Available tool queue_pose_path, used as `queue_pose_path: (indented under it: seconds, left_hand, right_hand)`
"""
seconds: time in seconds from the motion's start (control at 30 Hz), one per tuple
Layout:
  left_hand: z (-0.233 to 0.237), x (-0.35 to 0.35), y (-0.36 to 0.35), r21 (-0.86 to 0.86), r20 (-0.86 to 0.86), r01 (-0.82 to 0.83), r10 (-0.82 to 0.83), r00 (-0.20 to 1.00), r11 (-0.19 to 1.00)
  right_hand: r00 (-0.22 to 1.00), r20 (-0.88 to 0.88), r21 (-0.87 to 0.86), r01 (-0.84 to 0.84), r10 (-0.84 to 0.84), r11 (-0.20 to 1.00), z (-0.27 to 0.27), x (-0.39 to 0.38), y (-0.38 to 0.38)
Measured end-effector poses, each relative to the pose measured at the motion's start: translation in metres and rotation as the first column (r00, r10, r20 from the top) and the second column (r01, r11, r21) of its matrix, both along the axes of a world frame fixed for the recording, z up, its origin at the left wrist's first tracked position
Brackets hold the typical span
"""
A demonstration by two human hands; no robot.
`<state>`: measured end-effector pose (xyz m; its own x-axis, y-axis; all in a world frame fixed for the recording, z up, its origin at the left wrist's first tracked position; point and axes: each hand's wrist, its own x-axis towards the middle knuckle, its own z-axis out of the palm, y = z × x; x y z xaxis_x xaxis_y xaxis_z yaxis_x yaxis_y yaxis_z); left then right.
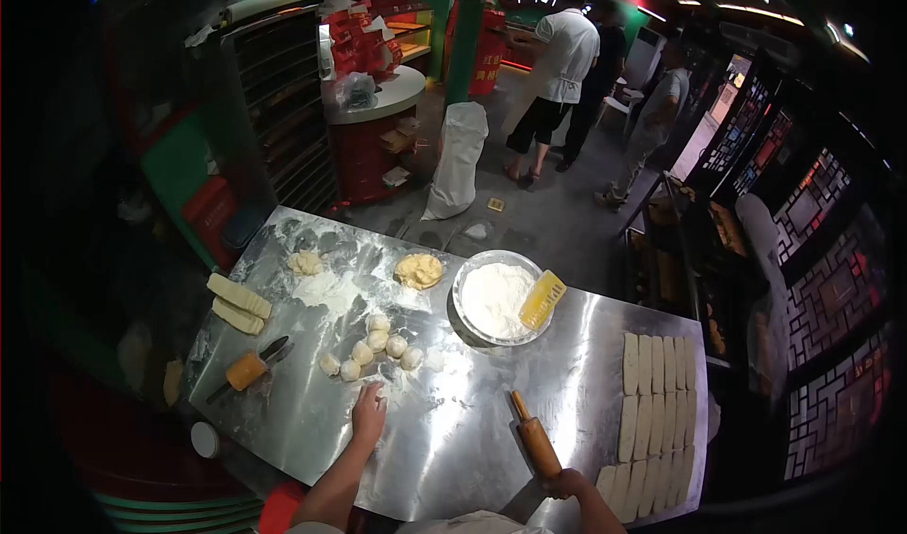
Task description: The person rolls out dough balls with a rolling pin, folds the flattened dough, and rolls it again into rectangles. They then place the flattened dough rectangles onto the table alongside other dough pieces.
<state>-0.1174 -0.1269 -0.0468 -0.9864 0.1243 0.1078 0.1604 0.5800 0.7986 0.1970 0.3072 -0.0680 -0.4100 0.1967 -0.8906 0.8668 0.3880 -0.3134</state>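
Note:
My left hand [369, 413] rests low over the floured metal table [453, 468], fingers stretched out and apart. Just beyond its fingertips lies a cluster of small round dough balls [362, 353], pale and dusted with flour. My right hand [568, 484] is wrapped around the near handle of a wooden rolling pin [538, 447], which points away from me across the table. Further back, a metal bowl of white flour [493, 293] has a yellow dough scraper [542, 300] leaning on its right rim.
Rows of pale dough strips [652, 394] line the table's right side. At the left are thick dough slabs [239, 303] and another roller with dark handles [247, 371]. A yellow mound [419, 270] sits behind the dough balls. Several people [567, 57] stand beyond, past a white sack [457, 161].

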Motion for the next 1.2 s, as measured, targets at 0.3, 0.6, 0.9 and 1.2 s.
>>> queue_pose_path:
  seconds: [0.3, 0.6, 0.9, 1.2]
  left_hand:
    - [0.019, -0.102, 0.11, -0.647, 0.142, 0.516, -0.576, 0.805, 0.561]
    - [-0.026, -0.096, 0.101, -0.797, 0.085, 0.307, -0.407, 0.91, 0.521]
    - [0.009, -0.073, 0.063, -0.475, 0.08, 0.378, -0.389, 0.918, 0.794]
    - [0.027, 0.013, 0.062, -0.393, 0.044, 0.218, -0.218, 0.975, 0.894]
  right_hand:
    - [1.0, 0.015, 0.205, -0.021, 0.018, 0.978, -0.004, 0.009, -0.015]
    - [0.998, -0.064, 0.246, 0.017, -0.001, 0.969, -0.022, 0.013, -0.011]
    - [0.994, 0.037, 0.153, 0.101, -0.107, 0.983, -0.009, 0.004, -0.007]
    - [0.993, -0.109, 0.208, -0.018, 0.042, 0.978, -0.049, 0.013, 0.017]
